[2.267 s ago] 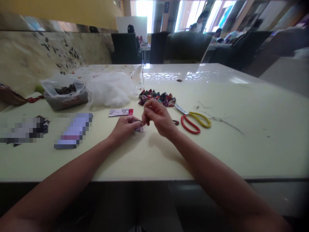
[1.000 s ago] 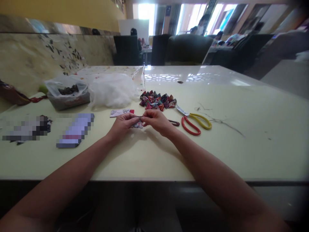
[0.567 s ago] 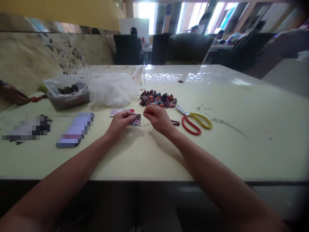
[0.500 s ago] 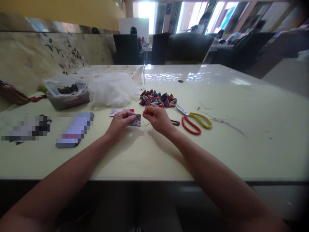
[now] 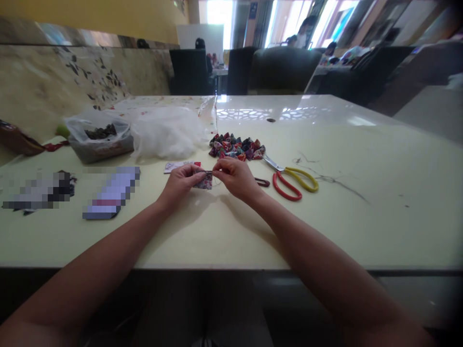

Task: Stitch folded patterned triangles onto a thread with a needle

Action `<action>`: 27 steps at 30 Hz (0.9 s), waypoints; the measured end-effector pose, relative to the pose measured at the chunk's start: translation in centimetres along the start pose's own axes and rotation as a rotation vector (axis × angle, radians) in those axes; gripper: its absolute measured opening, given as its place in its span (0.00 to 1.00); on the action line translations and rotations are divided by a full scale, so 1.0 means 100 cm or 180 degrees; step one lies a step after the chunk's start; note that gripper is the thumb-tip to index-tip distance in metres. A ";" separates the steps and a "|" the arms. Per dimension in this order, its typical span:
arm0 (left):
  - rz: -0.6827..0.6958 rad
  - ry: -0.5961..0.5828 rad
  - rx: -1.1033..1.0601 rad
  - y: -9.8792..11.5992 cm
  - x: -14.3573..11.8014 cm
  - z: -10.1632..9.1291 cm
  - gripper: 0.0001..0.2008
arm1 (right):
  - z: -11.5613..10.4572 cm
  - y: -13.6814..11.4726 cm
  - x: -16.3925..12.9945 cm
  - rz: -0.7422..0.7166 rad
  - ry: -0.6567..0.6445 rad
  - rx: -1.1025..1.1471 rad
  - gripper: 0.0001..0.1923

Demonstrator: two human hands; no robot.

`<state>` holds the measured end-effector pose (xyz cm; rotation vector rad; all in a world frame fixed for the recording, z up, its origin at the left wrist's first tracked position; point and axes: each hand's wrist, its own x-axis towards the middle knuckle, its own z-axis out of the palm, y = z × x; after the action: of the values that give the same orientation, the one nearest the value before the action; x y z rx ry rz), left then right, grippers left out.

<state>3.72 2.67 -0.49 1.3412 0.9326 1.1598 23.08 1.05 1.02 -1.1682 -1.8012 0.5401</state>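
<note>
1. Bright windows (image 5: pixel 287 21) light the far end of this room, and dark high-backed chairs (image 5: pixel 285 70) stand beyond the pale table (image 5: pixel 224 236), with a few people farther back.
2. Near the middle of the table, at the person's hands, I see a small piece of patterned cloth (image 5: pixel 205 182).
3. Its left part is pinched between the thumb and fingers of the left hand (image 5: pixel 182 182), so the free part shows to the right.
4. Beside it, the right hand (image 5: pixel 236 174) has thumb and forefinger pressed together at the cloth's upper right corner; what they grip is too small for me to tell.
5. A thin thread (image 5: pixel 218 182) curves just below those fingertips.
6. Behind the left hand lies a flat printed strip (image 5: pixel 177 167), red at one end.
7. Past the right hand sits a cluster of colourful folded fabric pieces (image 5: pixel 237 147), and next to it scissors (image 5: pixel 279 168) with one red and one yellow handle.
8. Farther left are a fluffy white heap (image 5: pixel 168 132) and an open plastic bag (image 5: pixel 97 150).
</note>
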 end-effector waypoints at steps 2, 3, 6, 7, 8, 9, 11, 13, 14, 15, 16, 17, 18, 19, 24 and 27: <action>0.0009 -0.0003 -0.0002 0.000 0.000 0.001 0.15 | 0.000 0.000 0.000 -0.0011 -0.0015 0.0008 0.09; 0.0016 0.0000 0.0003 0.000 0.000 0.001 0.15 | 0.000 0.000 0.000 -0.0016 -0.0023 0.0007 0.09; 0.0050 0.0003 0.0033 0.001 0.000 0.001 0.15 | 0.000 0.000 0.000 -0.0025 -0.0046 -0.0005 0.09; 0.0060 -0.0003 0.0045 0.000 -0.001 0.001 0.15 | 0.000 0.001 0.000 -0.0029 -0.0056 -0.0002 0.09; 0.0067 -0.0012 0.0055 0.000 -0.001 0.001 0.15 | -0.001 0.001 0.000 -0.0030 -0.0061 0.0002 0.10; 0.0071 -0.0022 0.0065 0.000 -0.001 0.001 0.15 | -0.001 0.001 0.000 -0.0030 -0.0068 0.0009 0.10; 0.0087 -0.0032 0.0086 0.001 -0.001 0.001 0.15 | -0.001 0.000 0.000 -0.0022 -0.0078 0.0017 0.10; 0.0146 -0.0029 0.0148 0.001 -0.002 0.001 0.14 | -0.001 0.000 -0.001 -0.0019 -0.0088 0.0006 0.10; 0.0197 -0.0028 0.0212 0.002 -0.002 0.001 0.13 | -0.001 -0.001 -0.001 -0.0023 -0.0097 -0.0008 0.10; 0.0261 -0.0027 0.0305 0.003 -0.002 0.002 0.13 | -0.001 -0.002 -0.001 -0.0029 -0.0109 -0.0029 0.10; 0.0340 -0.0022 0.0421 0.004 -0.003 0.002 0.12 | -0.001 -0.002 -0.001 -0.0037 -0.0117 -0.0054 0.10; 0.0424 -0.0013 0.0548 0.005 -0.004 0.002 0.11 | -0.001 -0.003 -0.002 -0.0048 -0.0128 -0.0081 0.10; 0.0506 0.0003 0.0674 0.006 -0.004 0.003 0.10 | -0.001 -0.003 -0.002 -0.0058 -0.0140 -0.0110 0.10; 0.0581 0.0023 0.0787 0.007 -0.005 0.003 0.10 | -0.001 -0.004 -0.002 -0.0070 -0.0151 -0.0138 0.10; 0.0731 0.0077 0.0993 0.009 -0.007 0.005 0.08 | 0.001 -0.003 -0.002 -0.0153 -0.0182 -0.0209 0.10; 0.0609 0.0069 0.0862 0.009 -0.007 0.005 0.10 | 0.002 -0.002 -0.002 -0.0172 -0.0150 -0.0169 0.10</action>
<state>4.00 1.79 0.36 1.6681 1.0212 1.2257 22.85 0.80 1.00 -1.1474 -1.8921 0.4949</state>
